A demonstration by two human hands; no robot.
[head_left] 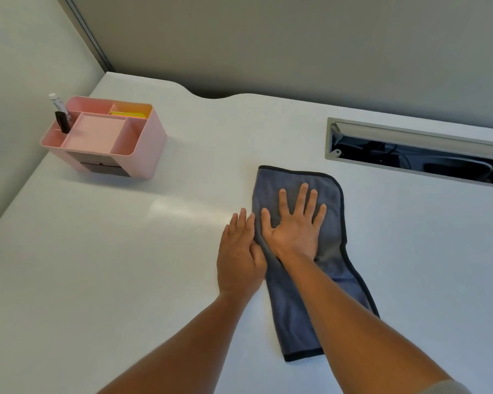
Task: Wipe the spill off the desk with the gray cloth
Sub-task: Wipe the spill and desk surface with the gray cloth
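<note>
Hands: right hand (295, 231) spread flat, pressing gray cloth (319, 282); left hand (239, 251) flat at cloth edge on counter (125, 265). Step: wiping. Spill not visible. Next: slide w/ even pressure.

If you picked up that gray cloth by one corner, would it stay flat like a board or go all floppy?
Probably floppy. The gray cloth bends and ripples along its dark edge where it lies on the desk, and it bunches beside the right hand pressing it. It looks thin, so likely light.

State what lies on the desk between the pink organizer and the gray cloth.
Nothing: the head view shows only bare white desk between the pink organizer and the gray cloth.
</note>
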